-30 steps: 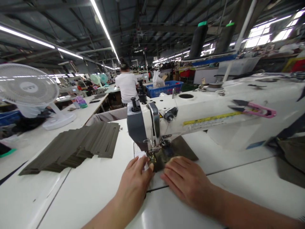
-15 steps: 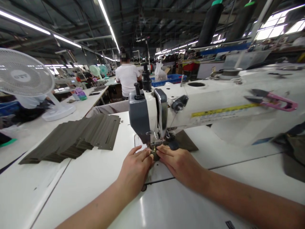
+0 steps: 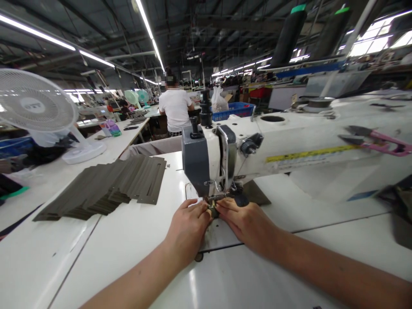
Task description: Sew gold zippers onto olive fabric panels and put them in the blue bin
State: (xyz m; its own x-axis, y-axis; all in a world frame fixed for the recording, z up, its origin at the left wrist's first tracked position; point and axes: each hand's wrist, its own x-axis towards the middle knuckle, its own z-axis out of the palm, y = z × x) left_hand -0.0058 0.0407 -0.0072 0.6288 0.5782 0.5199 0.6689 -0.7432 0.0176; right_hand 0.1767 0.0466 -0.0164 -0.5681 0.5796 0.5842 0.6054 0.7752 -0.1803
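A white and dark grey sewing machine point(image 3: 197, 161) stands in front of me. Below its needle area lies a small dark olive piece of material point(image 3: 213, 212), mostly covered by my fingers. My left hand point(image 3: 188, 227) pinches the piece from the left, fingertips close to the presser foot. From the right, my right hand point(image 3: 249, 219) presses on the same piece with its fingers held together. Another flat olive panel point(image 3: 256, 192) lies behind the needle area, partly hidden by the machine.
Stacked olive panels point(image 3: 96, 186), fanned out, lie on the white table point(image 3: 128, 253) at left. Pink-handled snips point(image 3: 383, 139) and a yellow measuring tape point(image 3: 309, 153) are on the machine arm. A white fan point(image 3: 35, 103) stands far left. A person point(image 3: 175, 107) in white faces away beyond.
The whole view has shifted slightly, so everything sits a little further right. Both hands keep their place at the needle area, still on the olive piece.
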